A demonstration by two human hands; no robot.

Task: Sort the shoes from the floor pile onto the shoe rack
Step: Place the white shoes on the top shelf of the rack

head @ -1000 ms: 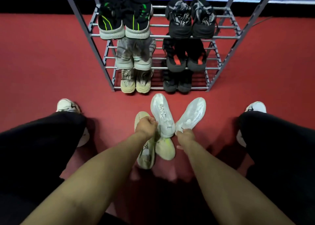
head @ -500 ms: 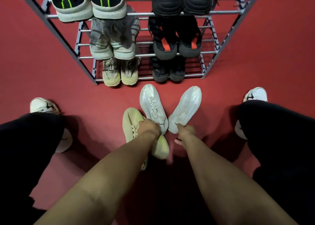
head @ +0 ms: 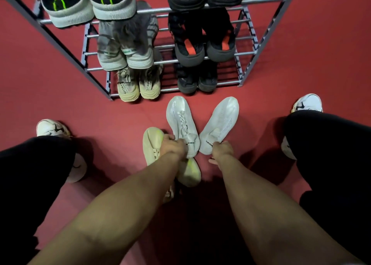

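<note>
Two white shoes [head: 202, 127] on the red floor [head: 321, 53], just before the rack's [head: 261, 41] front edge, are pinched at the heels by the left hand [head: 173, 145] and right hand [head: 221, 150]. Such thin grips may be lost on lifting.

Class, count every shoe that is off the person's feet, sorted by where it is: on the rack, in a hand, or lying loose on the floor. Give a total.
On the shoe rack: 12
Held, one white shoe in the left hand, one white shoe in the right hand: 2
Loose beige shoes on the floor: 2
Total: 16
</note>
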